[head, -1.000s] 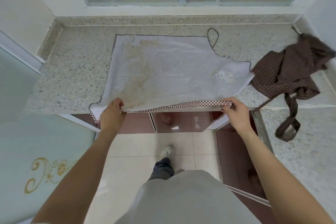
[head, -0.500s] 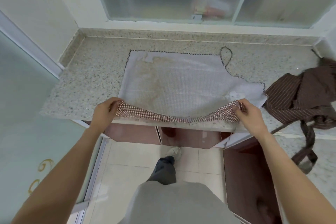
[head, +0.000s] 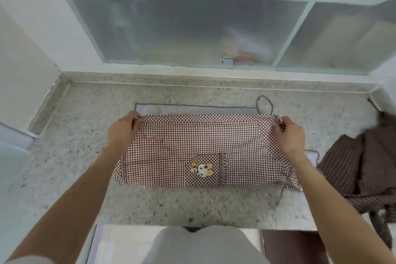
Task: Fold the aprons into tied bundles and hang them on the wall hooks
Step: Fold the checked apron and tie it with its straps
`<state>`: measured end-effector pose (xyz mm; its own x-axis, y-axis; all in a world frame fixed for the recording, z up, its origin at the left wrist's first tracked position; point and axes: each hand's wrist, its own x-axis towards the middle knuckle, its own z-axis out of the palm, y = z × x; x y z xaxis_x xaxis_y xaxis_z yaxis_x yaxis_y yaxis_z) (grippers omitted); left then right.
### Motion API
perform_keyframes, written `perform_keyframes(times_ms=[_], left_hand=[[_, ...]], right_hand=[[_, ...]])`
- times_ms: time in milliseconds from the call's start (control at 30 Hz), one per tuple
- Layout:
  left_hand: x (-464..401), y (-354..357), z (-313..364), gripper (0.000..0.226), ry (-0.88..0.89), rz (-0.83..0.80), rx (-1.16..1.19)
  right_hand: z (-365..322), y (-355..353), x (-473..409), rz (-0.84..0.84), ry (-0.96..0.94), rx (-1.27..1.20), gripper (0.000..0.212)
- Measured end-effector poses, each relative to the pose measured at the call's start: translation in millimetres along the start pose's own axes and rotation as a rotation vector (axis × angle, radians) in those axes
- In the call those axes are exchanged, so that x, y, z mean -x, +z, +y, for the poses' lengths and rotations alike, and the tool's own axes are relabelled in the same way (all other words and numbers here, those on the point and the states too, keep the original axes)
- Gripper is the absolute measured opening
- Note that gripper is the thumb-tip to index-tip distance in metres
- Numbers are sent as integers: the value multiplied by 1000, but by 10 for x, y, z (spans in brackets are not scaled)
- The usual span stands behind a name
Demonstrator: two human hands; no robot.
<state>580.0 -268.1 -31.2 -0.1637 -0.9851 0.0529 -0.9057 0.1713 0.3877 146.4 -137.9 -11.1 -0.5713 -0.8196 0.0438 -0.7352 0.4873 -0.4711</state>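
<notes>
two hands work the checked apron [head: 192, 148] on the stone counter [head: 90, 156]: the left hand [head: 122, 133] pinches the left corner of the folded-over edge, the right hand [head: 289, 135] pinches the right corner, fingers curled round the cloth. between them the apron lies doubled, its checked face up, a rabbit pocket [head: 203, 170] nearer the body than either hand. just beyond the knuckles a strip of the pale underlayer shows, with a loop of cord [head: 264, 104] past the right hand. to do this fold well, i judge both corners should go down level with the far hem, then the palms smooth outward so no air or crease stays trapped. off to the right of the right hand, a brown striped apron [head: 364, 163] lies crumpled, not yet folded.
</notes>
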Motion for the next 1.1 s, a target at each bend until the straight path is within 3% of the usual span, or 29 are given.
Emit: perform_keyframes(times_ms=[200, 400, 500, 933, 1100], left_hand=[[-843, 394, -50, 28, -89, -79, -73], [-1250, 806, -179, 29, -90, -242, -166], [-1350, 892, -250, 28, -91, -254, -170], [-1524, 941, -365, 20, -51, -214, -144], [-1448, 1000, -87, 18, 61, 19, -218]], right_hand=[[-77, 424, -698, -27, 112, 78, 17], [-13, 871, -1106, -115, 206, 426, 27], [24, 1066, -1238, -160, 193, 459, 26], [97, 1302, -1369, -148, 244, 403, 25], [-46, 1230, -1147, -45, 214, 218, 41]])
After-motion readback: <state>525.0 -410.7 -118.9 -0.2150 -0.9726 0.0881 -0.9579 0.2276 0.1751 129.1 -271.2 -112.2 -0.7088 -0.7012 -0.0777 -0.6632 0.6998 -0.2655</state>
